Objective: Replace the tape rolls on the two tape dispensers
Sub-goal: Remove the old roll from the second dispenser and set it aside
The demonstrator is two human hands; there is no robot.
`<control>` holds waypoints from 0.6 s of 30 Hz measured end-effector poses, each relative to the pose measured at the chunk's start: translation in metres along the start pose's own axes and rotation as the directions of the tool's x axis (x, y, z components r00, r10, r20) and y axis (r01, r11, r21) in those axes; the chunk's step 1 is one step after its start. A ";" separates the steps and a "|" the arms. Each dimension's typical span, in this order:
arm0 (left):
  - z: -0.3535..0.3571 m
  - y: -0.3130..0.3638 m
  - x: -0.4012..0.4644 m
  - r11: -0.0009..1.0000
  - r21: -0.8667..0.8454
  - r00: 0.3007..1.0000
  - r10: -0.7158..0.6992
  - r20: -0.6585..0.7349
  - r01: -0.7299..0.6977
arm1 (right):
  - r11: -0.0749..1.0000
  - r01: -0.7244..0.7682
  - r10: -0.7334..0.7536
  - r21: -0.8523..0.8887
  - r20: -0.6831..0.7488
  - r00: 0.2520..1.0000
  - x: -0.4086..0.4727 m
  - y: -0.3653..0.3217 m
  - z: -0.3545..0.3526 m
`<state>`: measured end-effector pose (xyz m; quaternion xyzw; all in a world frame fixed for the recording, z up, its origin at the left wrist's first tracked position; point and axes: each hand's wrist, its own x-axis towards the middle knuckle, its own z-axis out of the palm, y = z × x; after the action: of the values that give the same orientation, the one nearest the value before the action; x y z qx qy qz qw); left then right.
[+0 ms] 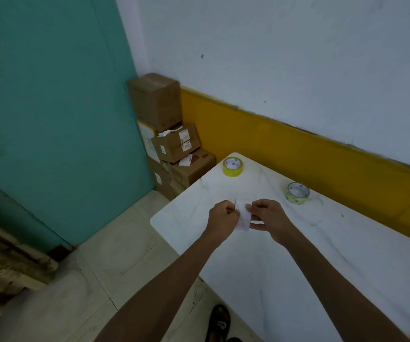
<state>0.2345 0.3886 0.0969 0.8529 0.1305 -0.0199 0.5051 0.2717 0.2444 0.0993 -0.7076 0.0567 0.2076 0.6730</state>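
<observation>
Both my hands meet over the near-left part of the white table (297, 267). Between them is a small white tape dispenser (244, 217), hard to make out against the tabletop. My left hand (222, 215) pinches its left side, where a thin dark edge sticks up. My right hand (270, 217) grips its right side with curled fingers. A yellow tape roll (233, 166) lies flat near the table's far corner. A paler, thinner tape roll (298, 193) lies flat further right, near the wall. Neither hand touches the rolls.
Stacked cardboard boxes (172, 144) fill the corner beyond the table's left end. A teal door (51, 107) stands at the left, a yellow wall band (310, 154) runs behind the table. A sandalled foot (220, 322) rests on the tiled floor beside the table edge.
</observation>
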 end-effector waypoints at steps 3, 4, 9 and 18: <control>0.003 -0.002 0.048 1.000 0.020 0.999 -0.015 0.047 0.014 | 0.999 -0.016 0.017 0.034 -0.030 0.999 0.042 -0.003 -0.001; 0.005 -0.003 0.064 0.999 0.034 0.998 -0.028 0.063 0.026 | 0.998 -0.027 0.029 0.048 -0.042 0.999 0.056 -0.004 -0.001; 0.018 -0.011 0.138 0.994 0.096 0.988 -0.060 0.144 0.046 | 0.986 -0.061 0.078 0.153 -0.107 0.991 0.112 -0.004 -0.005; 0.038 -0.014 0.206 0.993 0.113 0.958 -0.075 0.275 0.045 | 0.963 -0.155 0.202 0.221 -0.211 0.956 0.171 0.003 -0.018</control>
<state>0.4332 0.4034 0.0319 0.8627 0.0825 -0.1622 0.4718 0.4297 0.2602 0.0331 -0.6471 0.2196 0.1769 0.7084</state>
